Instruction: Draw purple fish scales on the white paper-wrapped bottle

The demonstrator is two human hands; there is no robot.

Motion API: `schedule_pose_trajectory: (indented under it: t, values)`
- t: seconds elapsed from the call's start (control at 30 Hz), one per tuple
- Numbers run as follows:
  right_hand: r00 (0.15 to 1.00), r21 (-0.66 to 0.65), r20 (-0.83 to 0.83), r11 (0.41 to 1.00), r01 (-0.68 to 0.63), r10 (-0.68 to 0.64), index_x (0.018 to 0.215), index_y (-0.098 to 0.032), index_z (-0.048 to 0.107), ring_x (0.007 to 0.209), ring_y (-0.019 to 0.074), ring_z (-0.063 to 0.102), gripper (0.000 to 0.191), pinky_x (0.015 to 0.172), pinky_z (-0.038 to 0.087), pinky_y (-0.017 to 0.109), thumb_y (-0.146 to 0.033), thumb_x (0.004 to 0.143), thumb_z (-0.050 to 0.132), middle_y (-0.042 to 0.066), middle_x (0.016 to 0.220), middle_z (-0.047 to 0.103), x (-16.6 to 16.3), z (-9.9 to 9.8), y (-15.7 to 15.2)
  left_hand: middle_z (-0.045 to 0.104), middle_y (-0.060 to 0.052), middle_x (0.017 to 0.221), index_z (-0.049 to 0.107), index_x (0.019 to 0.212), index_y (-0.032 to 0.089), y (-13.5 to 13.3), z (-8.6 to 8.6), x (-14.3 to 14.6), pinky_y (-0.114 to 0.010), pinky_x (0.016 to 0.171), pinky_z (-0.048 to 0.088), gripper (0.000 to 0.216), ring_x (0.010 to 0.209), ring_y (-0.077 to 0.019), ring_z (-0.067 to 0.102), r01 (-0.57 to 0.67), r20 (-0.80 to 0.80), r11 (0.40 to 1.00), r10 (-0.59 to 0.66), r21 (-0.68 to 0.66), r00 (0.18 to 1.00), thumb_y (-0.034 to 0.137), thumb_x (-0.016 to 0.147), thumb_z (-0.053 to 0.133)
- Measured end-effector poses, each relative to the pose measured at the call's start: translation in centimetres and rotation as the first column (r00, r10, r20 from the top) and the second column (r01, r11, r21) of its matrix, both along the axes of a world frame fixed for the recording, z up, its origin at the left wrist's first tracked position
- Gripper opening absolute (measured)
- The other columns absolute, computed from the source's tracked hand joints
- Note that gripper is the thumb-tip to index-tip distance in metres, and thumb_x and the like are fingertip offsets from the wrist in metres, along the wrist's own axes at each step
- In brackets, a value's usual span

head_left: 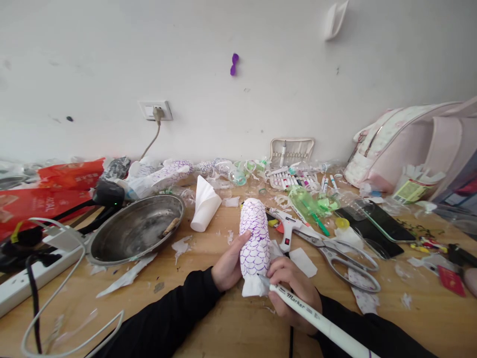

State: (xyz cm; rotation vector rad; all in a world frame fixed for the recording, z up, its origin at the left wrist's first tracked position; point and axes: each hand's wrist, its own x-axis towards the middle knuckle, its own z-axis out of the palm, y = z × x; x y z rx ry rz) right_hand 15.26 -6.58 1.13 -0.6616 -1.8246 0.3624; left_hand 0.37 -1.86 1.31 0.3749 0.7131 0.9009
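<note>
On my feed I saw a metal pan (136,229) at left w/ a white power strip (22,278) beside it. A glue gun (288,224) and scissors (335,253) lay near each other, markers (294,179) further back, pink bag (406,139) at far right.

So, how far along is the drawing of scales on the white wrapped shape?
Purple scales already cover most of the white wrapped shape, from its far tip down its body. In hand: the left hand steadies it while the right hand holds the marker, tip at the near end. Left: the near end looks bare white.
</note>
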Motion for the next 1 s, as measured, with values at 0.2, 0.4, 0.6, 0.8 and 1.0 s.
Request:
schedule_pose_trajectory:
  t: [0.2,0.4,0.6,0.8,1.0]
  values:
    - [1.000,-0.008,0.019,1.000,0.018,-0.017,0.081,-0.020,0.052,0.064,0.0178,0.059,0.019,0.054,0.052,0.029,-0.008,0.067,0.051,0.003,0.073,0.057,0.06,-0.09,0.01,0.071,-0.013,0.087,0.050,0.122,0.006,0.00,-0.11,-0.03,-0.036,0.088,0.045,0.046,0.078,-0.0229,0.067,0.000,0.008,1.000,0.000,-0.001,1.000,0.035,0.086,0.049]
    - [1.000,-0.027,0.011,0.999,0.024,-0.024,0.077,-0.021,0.050,0.066,0.0178,0.061,0.017,0.057,0.053,0.029,-0.008,0.067,0.049,0.003,0.072,0.058,0.30,0.01,-0.04,0.071,-0.013,0.086,0.051,0.121,0.005,0.07,0.00,-0.05,-0.035,0.081,0.046,0.047,0.072,-0.0220,0.066,0.034,0.026,0.999,-0.033,-0.026,0.999,0.036,0.086,0.048]
    - [0.998,-0.035,0.020,0.997,0.064,-0.063,0.074,-0.020,0.049,0.063,0.0160,0.062,0.012,0.056,0.053,0.026,-0.009,0.070,0.049,0.002,0.069,0.059,0.39,0.47,0.00,0.071,-0.013,0.083,0.049,0.122,0.005,0.04,0.10,-0.11,-0.035,0.078,0.047,0.049,0.070,-0.0221,0.066,0.056,0.025,0.998,-0.055,-0.032,0.998,0.037,0.086,0.046]
    - [0.997,-0.086,-0.060,0.995,0.045,-0.050,0.079,-0.021,0.050,0.064,0.0154,0.062,0.012,0.056,0.053,0.026,-0.010,0.073,0.047,0.001,0.071,0.060,0.57,0.18,0.09,0.071,-0.014,0.084,0.054,0.115,0.002,0.00,-0.14,-0.35,-0.033,0.078,0.046,0.047,0.071,-0.0214,0.066,0.102,0.075,0.994,-0.100,-0.031,0.992,0.038,0.085,0.049]
    - [0.997,-0.050,-0.073,0.998,0.036,-0.040,0.079,-0.021,0.052,0.069,0.0183,0.064,0.013,0.061,0.055,0.030,-0.011,0.071,0.049,0.002,0.072,0.061,0.72,0.57,0.08,0.071,-0.013,0.086,0.054,0.117,0.004,0.04,-0.12,-0.40,-0.035,0.088,0.042,0.047,0.078,-0.0232,0.066,0.018,0.073,1.000,-0.017,-0.014,0.997,0.038,0.084,0.050]
